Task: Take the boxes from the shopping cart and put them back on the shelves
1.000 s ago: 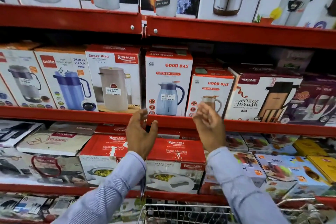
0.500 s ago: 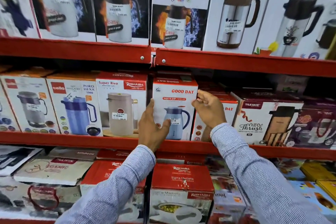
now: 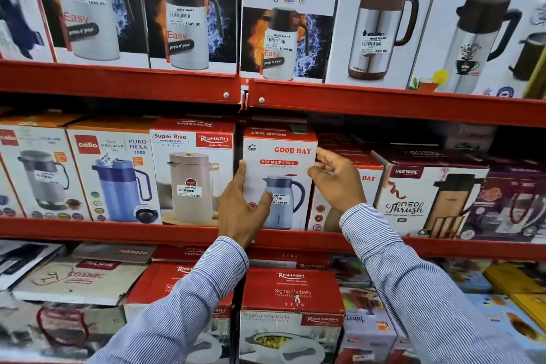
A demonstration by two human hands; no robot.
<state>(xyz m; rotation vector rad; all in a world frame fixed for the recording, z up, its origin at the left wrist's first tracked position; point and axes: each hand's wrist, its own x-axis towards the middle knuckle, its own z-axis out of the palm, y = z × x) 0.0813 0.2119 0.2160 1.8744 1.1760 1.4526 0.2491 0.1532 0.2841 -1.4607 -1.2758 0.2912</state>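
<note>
Since the earlier frame both hands have risen from in front of the lower shelf to the Good Day box (image 3: 280, 156) on the red middle shelf (image 3: 88, 230), and the view has tipped upward so the cart is out of sight. That box stands upright on the shelf, front facing out, showing a blue jug. Left hand (image 3: 240, 205) lies against the box's lower left part, fingers together and reaching up along its left edge, thumb spread across the front near the price sticker. Right hand (image 3: 334, 180) is at the box's right edge, fingers curled loosely and slightly parted around the upper right corner; whether they actually pinch the edge I cannot tell. Just left of the box stands the Super Riva box (image 3: 192, 174), close beside it with a narrow dark gap between. Just right of it, partly behind the right hand, is a shorter Good Day box (image 3: 369, 179), and beyond that the Thrush box (image 3: 419, 201). Below the box sits a Sigma Marbella box (image 3: 292, 292). Both sleeves are striped.
</note>
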